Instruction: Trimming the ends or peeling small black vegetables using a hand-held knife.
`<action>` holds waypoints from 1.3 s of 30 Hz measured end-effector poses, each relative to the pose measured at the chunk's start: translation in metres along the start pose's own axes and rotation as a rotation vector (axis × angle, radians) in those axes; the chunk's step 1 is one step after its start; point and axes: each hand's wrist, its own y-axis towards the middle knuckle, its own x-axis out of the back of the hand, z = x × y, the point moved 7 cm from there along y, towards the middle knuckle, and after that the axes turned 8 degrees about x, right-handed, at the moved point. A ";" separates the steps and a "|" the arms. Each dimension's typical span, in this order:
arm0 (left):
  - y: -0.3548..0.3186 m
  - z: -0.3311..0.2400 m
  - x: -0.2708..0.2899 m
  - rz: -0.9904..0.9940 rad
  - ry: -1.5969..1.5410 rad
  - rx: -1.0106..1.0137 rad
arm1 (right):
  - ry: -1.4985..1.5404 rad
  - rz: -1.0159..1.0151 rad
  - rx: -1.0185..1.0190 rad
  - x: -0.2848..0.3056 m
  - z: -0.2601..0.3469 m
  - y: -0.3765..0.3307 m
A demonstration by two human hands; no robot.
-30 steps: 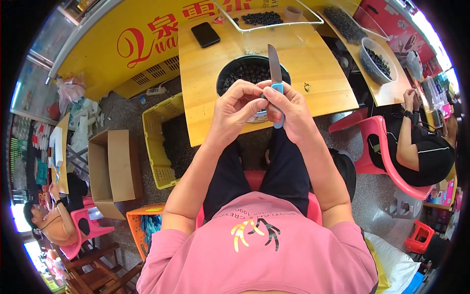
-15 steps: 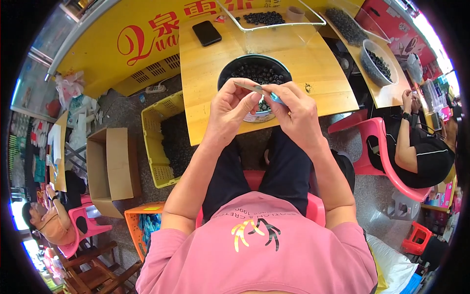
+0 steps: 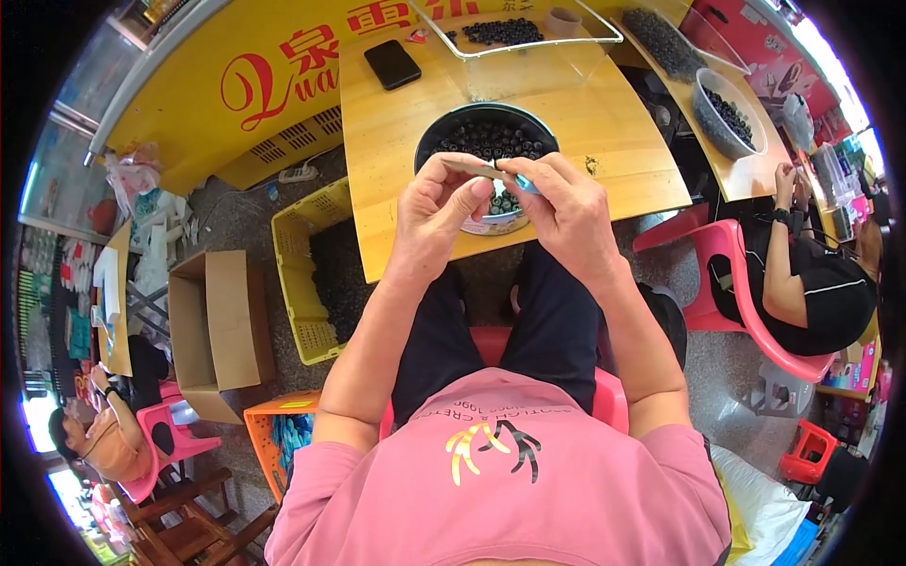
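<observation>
Both my hands meet over the near rim of a dark round bowl, which holds many small black, round, ring-like pieces. My right hand is closed, pinching a thin, flat, grey-brown blade-like strip. A bit of blue shows at its fingers; whether it belongs to the strip I cannot tell. My left hand is closed too, its thumb and curled fingers at the strip's other end. What lies between those fingertips is too small to make out. Greenish-grey round pieces show below the hands.
The bowl stands on a wooden table with a black phone and a clear tray of black pieces. A yellow crate and cardboard box are at left. Right, a person sits on a pink chair beside a tub.
My hands stay together over the bowl, with the strip and fingers shifting slightly. The table and bowl sit a little further left and higher in the picture.
</observation>
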 end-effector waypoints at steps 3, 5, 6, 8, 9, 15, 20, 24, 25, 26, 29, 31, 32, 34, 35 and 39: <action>-0.004 0.003 0.001 0.013 -0.058 0.067 | -0.145 0.032 -0.150 -0.006 -0.025 -0.012; -0.009 0.006 0.005 -0.065 -0.042 0.088 | 0.166 -0.130 -0.337 -0.005 -0.036 -0.014; -0.005 0.009 0.009 -0.076 -0.053 0.078 | 0.384 -0.067 -0.510 -0.009 -0.041 -0.020; -0.005 0.011 0.012 -0.100 -0.008 0.066 | 0.542 -0.061 -0.551 -0.017 -0.032 -0.016; -0.005 0.010 0.013 -0.124 0.036 0.052 | 0.701 -0.054 -0.588 -0.024 -0.027 -0.015; -0.005 0.005 0.003 -0.084 0.068 0.008 | 0.995 -0.035 -0.694 -0.038 -0.015 -0.015; -0.013 0.005 0.012 -0.046 0.049 -0.017 | 1.040 0.022 -0.770 -0.043 -0.019 -0.019; -0.027 -0.011 0.049 -0.232 0.189 -0.029 | 0.929 -0.017 -0.763 -0.030 -0.033 -0.019; -0.035 -0.020 0.068 -0.299 0.265 -0.082 | 0.838 -0.054 -0.743 -0.022 -0.040 -0.019; -0.042 -0.024 0.088 -0.386 0.324 -0.086 | 0.803 -0.078 -0.759 -0.013 -0.047 -0.022; -0.067 -0.034 0.144 -0.541 0.647 -0.098 | 0.752 -0.141 -0.791 0.003 -0.065 -0.031; -0.071 -0.040 0.149 -0.567 0.944 -0.069 | 0.748 -0.148 -0.810 0.006 -0.070 -0.037; -0.065 -0.053 0.128 -0.548 1.186 -0.200 | 0.732 -0.145 -0.819 0.007 -0.072 -0.040; -0.048 -0.058 0.098 -0.474 1.295 -0.298 | 0.718 -0.143 -0.827 0.005 -0.072 -0.044; -0.035 -0.056 0.082 -0.389 1.283 -0.302 | 0.704 -0.130 -0.791 0.002 -0.070 -0.043; 0.027 -0.015 0.019 -0.001 1.263 -0.277 | 0.665 -0.092 -0.710 -0.004 -0.064 -0.043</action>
